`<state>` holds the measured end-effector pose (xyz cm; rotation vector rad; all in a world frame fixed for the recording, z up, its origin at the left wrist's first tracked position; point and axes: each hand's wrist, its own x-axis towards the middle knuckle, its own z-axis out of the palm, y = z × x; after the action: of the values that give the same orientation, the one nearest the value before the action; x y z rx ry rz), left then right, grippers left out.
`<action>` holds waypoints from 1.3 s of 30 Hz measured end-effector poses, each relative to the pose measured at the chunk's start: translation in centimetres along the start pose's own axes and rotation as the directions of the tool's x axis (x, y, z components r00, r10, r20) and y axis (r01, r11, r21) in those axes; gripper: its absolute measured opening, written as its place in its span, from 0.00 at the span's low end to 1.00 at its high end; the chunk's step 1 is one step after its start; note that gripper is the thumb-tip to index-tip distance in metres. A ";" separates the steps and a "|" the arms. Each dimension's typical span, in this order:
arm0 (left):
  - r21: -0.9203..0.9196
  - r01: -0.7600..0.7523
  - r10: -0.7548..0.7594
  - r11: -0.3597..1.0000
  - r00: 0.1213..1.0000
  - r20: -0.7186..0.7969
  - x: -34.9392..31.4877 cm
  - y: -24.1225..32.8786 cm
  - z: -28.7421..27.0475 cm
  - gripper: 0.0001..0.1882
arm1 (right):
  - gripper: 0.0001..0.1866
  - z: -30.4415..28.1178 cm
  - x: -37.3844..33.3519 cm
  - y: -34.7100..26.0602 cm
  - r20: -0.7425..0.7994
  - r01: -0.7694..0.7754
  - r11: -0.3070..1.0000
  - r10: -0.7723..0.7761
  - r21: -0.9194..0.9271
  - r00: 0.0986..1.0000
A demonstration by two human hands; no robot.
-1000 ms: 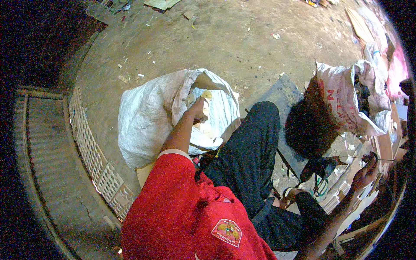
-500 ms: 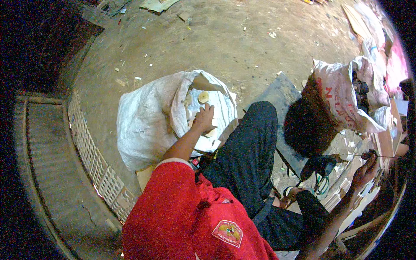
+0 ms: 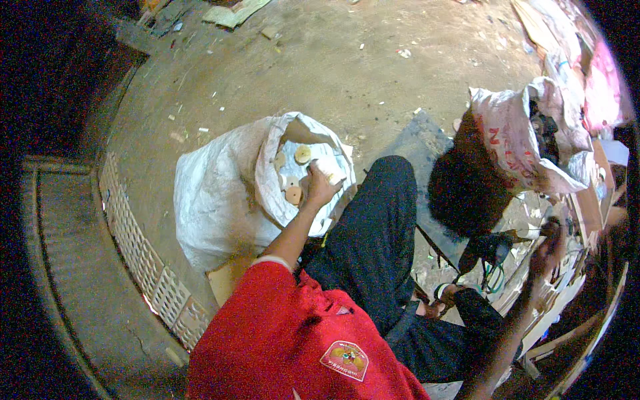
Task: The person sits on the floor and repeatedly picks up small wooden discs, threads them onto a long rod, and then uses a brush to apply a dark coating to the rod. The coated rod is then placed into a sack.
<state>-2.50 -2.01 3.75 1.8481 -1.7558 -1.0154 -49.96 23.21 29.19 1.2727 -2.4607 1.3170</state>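
Observation:
My left hand (image 3: 323, 189) reaches into the mouth of a white woven sack (image 3: 217, 190). Its fingers are closed round a short white cylindrical piece (image 3: 328, 169). Below it in the sack lie several round, pale wooden discs (image 3: 293, 195), at least one with a hole in its middle. Over on the right my right hand (image 3: 547, 253) is raised and smeared by motion, so its fingers and anything in them cannot be made out. Close by it is a black tool (image 3: 488, 252) with a pale cylindrical end (image 3: 527, 233).
A second woven sack (image 3: 500, 143) with dark objects inside stands at the right, beside a dark flat board (image 3: 420, 147). Wood strips (image 3: 560, 303) are heaped by my right arm. A perforated panel (image 3: 137, 247) lies along the left. Scraps dot the earth floor (image 3: 320, 67).
My left hand has closed on the white piece and moved slightly right with it. My right hand has shifted left; the dark thing and thin rod seen at it earlier are no longer distinct.

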 end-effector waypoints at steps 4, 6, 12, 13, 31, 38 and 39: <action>-0.457 -0.121 0.058 0.881 0.987 -0.150 -0.6 10.3 -0.9 0.49 | 0.19 5.0 -4.1 -3.2 0.428 -0.026 0.997 -0.006 0.069 0.904; -0.589 -0.213 0.140 0.780 0.976 -0.167 -2.0 15.6 -1.0 0.48 | 0.20 7.4 -5.8 -4.6 0.600 0.236 0.970 -0.225 0.062 0.768; -0.548 -0.276 0.243 0.790 0.961 -0.134 -6.5 24.8 -1.0 0.48 | 0.21 10.1 -7.2 -6.4 0.512 0.264 0.964 -0.231 0.007 0.828; -0.531 -0.291 0.257 0.796 0.956 -0.139 -7.0 25.4 -1.0 0.48 | 0.21 10.1 -7.0 -6.3 0.505 0.273 0.962 -0.237 0.004 0.830; -0.481 -0.304 0.272 0.822 0.952 -0.138 -9.0 27.5 0.4 0.49 | 0.22 9.9 -6.9 -7.1 0.496 0.255 0.966 -0.203 -0.039 0.844; -0.276 -0.678 0.631 0.681 0.735 -0.249 -12.0 28.1 1.1 0.54 | 0.19 9.6 -6.0 -7.4 0.482 0.180 0.984 -0.152 -0.013 0.863; -0.276 -0.697 0.655 0.662 0.716 -0.239 -12.3 28.0 1.4 0.53 | 0.19 9.4 -5.7 -7.4 0.492 0.162 0.987 -0.138 -0.005 0.859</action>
<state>-22.05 6.39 25.72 0.8685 -1.8161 -0.8038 -38.25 17.93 25.78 1.9480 -2.5971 0.9806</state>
